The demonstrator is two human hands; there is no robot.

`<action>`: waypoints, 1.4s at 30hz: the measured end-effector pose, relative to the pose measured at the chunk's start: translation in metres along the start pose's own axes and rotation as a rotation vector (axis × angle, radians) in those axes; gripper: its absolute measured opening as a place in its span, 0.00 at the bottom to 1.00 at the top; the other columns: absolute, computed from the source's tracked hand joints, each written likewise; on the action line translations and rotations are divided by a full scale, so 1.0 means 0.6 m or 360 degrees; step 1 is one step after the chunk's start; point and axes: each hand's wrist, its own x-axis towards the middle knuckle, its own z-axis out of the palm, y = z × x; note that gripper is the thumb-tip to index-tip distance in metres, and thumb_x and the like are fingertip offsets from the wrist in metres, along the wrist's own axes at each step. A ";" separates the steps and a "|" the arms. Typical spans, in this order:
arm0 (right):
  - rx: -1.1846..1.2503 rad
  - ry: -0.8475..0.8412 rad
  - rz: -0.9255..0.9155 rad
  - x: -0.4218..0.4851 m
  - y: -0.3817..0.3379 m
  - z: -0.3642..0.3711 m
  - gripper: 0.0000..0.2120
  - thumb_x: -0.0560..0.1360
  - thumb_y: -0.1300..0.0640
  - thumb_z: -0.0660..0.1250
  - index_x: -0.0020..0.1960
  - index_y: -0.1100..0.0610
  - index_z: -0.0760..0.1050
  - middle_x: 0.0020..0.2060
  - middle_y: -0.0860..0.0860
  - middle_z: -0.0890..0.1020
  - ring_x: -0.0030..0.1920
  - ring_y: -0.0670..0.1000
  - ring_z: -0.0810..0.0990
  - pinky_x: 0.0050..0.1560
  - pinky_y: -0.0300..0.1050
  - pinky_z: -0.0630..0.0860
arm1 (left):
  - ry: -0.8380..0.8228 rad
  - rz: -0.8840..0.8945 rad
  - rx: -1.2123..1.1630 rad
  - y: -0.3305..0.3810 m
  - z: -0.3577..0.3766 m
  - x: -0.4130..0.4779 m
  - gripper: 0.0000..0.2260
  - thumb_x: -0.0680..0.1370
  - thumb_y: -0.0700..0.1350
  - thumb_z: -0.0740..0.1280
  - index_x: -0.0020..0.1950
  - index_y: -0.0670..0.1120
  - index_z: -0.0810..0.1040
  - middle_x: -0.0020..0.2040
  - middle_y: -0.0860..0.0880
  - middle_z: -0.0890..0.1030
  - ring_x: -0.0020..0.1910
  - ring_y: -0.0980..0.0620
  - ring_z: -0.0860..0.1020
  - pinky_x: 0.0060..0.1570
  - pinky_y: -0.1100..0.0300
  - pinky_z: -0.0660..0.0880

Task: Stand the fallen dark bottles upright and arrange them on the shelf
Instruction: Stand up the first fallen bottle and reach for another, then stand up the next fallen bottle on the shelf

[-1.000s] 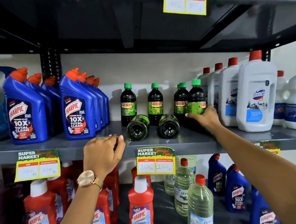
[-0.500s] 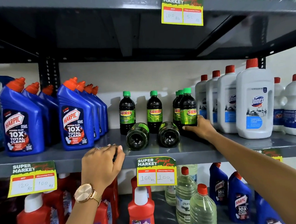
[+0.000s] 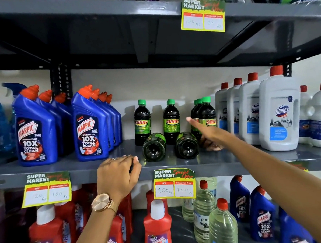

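Observation:
Two fallen dark bottles lie side by side on the grey middle shelf, bases toward me. Behind them stand two upright dark bottles with green caps, and a tight group of upright ones stands to the right. My right hand hovers in front of that group, just right of the fallen pair, holding nothing, with the forefinger stretched up and left. My left hand, a watch on its wrist, curls over the shelf's front edge left of the fallen bottles.
Blue Harpic bottles fill the shelf's left side and white Domex jugs the right. Price tags hang on the front edge. Red bottles and clear ones stand on the shelf below. Another shelf sits overhead.
My right hand has let go of the upright bottle on the right and now points a finger leftward. The view has tilted up a little. My left hand has stayed on the shelf edge.

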 end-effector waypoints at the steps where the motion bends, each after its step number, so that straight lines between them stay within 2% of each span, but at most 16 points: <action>1: -0.0053 -0.0205 0.0162 0.000 -0.016 0.003 0.56 0.55 0.17 0.55 0.66 0.58 0.68 0.62 0.63 0.76 0.48 0.55 0.82 0.37 0.46 0.80 | -0.0003 -0.0007 0.0001 0.001 -0.001 0.000 0.18 0.75 0.48 0.58 0.26 0.47 0.76 0.22 0.51 0.76 0.23 0.48 0.75 0.28 0.61 0.64; 4: -0.0178 -0.0455 0.0445 0.008 -0.047 0.017 0.47 0.54 0.25 0.70 0.55 0.63 0.71 0.45 0.62 0.82 0.30 0.56 0.85 0.24 0.41 0.79 | -0.0006 -0.0008 -0.0007 0.002 -0.003 0.000 0.18 0.75 0.48 0.58 0.27 0.47 0.77 0.23 0.51 0.77 0.24 0.48 0.76 0.29 0.61 0.66; 6: -0.0095 -0.0459 0.0448 0.017 -0.050 0.028 0.39 0.58 0.31 0.73 0.52 0.63 0.73 0.36 0.60 0.84 0.29 0.56 0.85 0.24 0.41 0.79 | -0.0015 -0.0005 -0.0021 0.002 -0.005 0.001 0.18 0.75 0.48 0.58 0.27 0.47 0.78 0.24 0.51 0.78 0.24 0.48 0.76 0.29 0.61 0.67; 9: 0.0208 -0.0394 0.0396 0.010 -0.029 0.040 0.32 0.60 0.35 0.73 0.49 0.60 0.74 0.38 0.58 0.83 0.32 0.54 0.85 0.27 0.41 0.81 | -0.0026 -0.0002 -0.0039 0.003 -0.006 0.001 0.18 0.74 0.48 0.58 0.27 0.47 0.78 0.23 0.51 0.77 0.23 0.48 0.76 0.28 0.61 0.66; 12: 0.0501 -0.0117 0.0128 0.004 -0.003 0.050 0.29 0.63 0.35 0.71 0.50 0.59 0.77 0.42 0.57 0.83 0.40 0.55 0.83 0.27 0.40 0.78 | 0.0002 -0.0005 -0.0039 0.004 -0.005 0.001 0.18 0.74 0.48 0.58 0.26 0.47 0.77 0.22 0.50 0.77 0.23 0.48 0.75 0.28 0.60 0.67; 17: 0.0353 0.0413 -0.0378 0.016 -0.020 0.060 0.26 0.63 0.38 0.74 0.44 0.59 0.73 0.36 0.52 0.78 0.38 0.53 0.78 0.31 0.42 0.70 | -0.0008 -0.0017 -0.0036 0.003 -0.004 0.002 0.18 0.74 0.47 0.59 0.25 0.47 0.76 0.22 0.51 0.76 0.22 0.48 0.74 0.27 0.61 0.67; 20: 0.0237 0.0405 -0.0325 0.028 -0.041 0.069 0.43 0.59 0.44 0.80 0.63 0.63 0.64 0.52 0.57 0.77 0.50 0.56 0.77 0.43 0.48 0.76 | -0.0012 0.0007 -0.0034 0.001 -0.004 0.000 0.18 0.74 0.48 0.58 0.27 0.47 0.78 0.23 0.51 0.77 0.22 0.49 0.75 0.28 0.61 0.67; 23: 0.0291 0.0400 -0.0245 0.041 -0.050 0.086 0.51 0.58 0.45 0.81 0.70 0.64 0.58 0.61 0.59 0.76 0.57 0.58 0.77 0.55 0.51 0.77 | -0.0022 0.0000 -0.0035 0.001 -0.006 0.002 0.18 0.74 0.48 0.58 0.28 0.47 0.79 0.24 0.51 0.79 0.23 0.49 0.76 0.28 0.60 0.69; 25: 0.0362 0.0396 -0.0224 0.046 -0.052 0.098 0.49 0.60 0.45 0.80 0.70 0.64 0.59 0.59 0.58 0.77 0.59 0.59 0.77 0.57 0.51 0.76 | -0.0024 -0.0009 -0.0044 0.002 -0.006 0.002 0.18 0.74 0.49 0.58 0.27 0.47 0.78 0.24 0.51 0.78 0.23 0.48 0.76 0.29 0.60 0.69; 28: 0.0704 0.0319 -0.0245 0.042 -0.043 0.107 0.35 0.61 0.49 0.74 0.62 0.65 0.68 0.46 0.55 0.78 0.48 0.57 0.78 0.41 0.44 0.74 | -0.0013 -0.0005 -0.0055 0.002 -0.008 0.004 0.18 0.74 0.49 0.58 0.26 0.47 0.76 0.23 0.51 0.77 0.22 0.48 0.75 0.28 0.61 0.67; 31: 0.0606 0.0316 -0.0297 0.044 -0.022 0.110 0.23 0.59 0.56 0.71 0.52 0.64 0.75 0.46 0.58 0.82 0.42 0.55 0.79 0.34 0.41 0.70 | -0.0003 0.0005 -0.0065 0.002 -0.008 0.002 0.18 0.74 0.49 0.58 0.25 0.48 0.74 0.22 0.51 0.75 0.21 0.49 0.73 0.29 0.62 0.62; 33: 0.0462 0.0403 -0.0308 0.043 -0.017 0.109 0.27 0.59 0.55 0.78 0.54 0.62 0.74 0.48 0.56 0.81 0.43 0.53 0.78 0.38 0.42 0.74 | -0.0020 0.0001 -0.0062 0.000 -0.008 0.001 0.19 0.75 0.49 0.57 0.26 0.47 0.75 0.23 0.52 0.76 0.22 0.49 0.74 0.29 0.62 0.63; 35: 0.0309 0.0441 -0.0307 0.044 -0.018 0.113 0.40 0.57 0.47 0.81 0.61 0.62 0.68 0.53 0.57 0.77 0.52 0.56 0.77 0.52 0.49 0.77 | -0.0045 -0.0006 -0.0065 0.000 -0.008 0.000 0.19 0.75 0.49 0.57 0.26 0.47 0.76 0.23 0.51 0.76 0.23 0.48 0.74 0.30 0.62 0.63; 37: 0.0100 0.0446 -0.0262 0.045 -0.021 0.119 0.49 0.59 0.41 0.79 0.69 0.64 0.61 0.64 0.61 0.70 0.65 0.61 0.70 0.65 0.56 0.70 | -0.0054 -0.0010 -0.0065 0.002 -0.009 0.000 0.19 0.75 0.49 0.57 0.27 0.47 0.76 0.23 0.51 0.77 0.23 0.48 0.74 0.30 0.62 0.64; 39: 0.0047 0.0377 -0.0238 0.045 -0.027 0.124 0.45 0.65 0.44 0.75 0.71 0.65 0.60 0.68 0.62 0.67 0.69 0.63 0.65 0.68 0.55 0.65 | -0.0053 -0.0006 -0.0072 0.002 -0.009 0.001 0.19 0.75 0.49 0.58 0.26 0.47 0.75 0.22 0.51 0.75 0.22 0.48 0.73 0.30 0.62 0.63; 42: 0.0332 0.0326 -0.0244 0.040 -0.026 0.118 0.28 0.64 0.55 0.73 0.60 0.63 0.71 0.58 0.61 0.79 0.55 0.60 0.78 0.54 0.51 0.77 | -0.0054 -0.0012 -0.0070 0.001 -0.010 0.001 0.19 0.75 0.48 0.58 0.25 0.47 0.74 0.22 0.51 0.75 0.22 0.48 0.72 0.30 0.62 0.62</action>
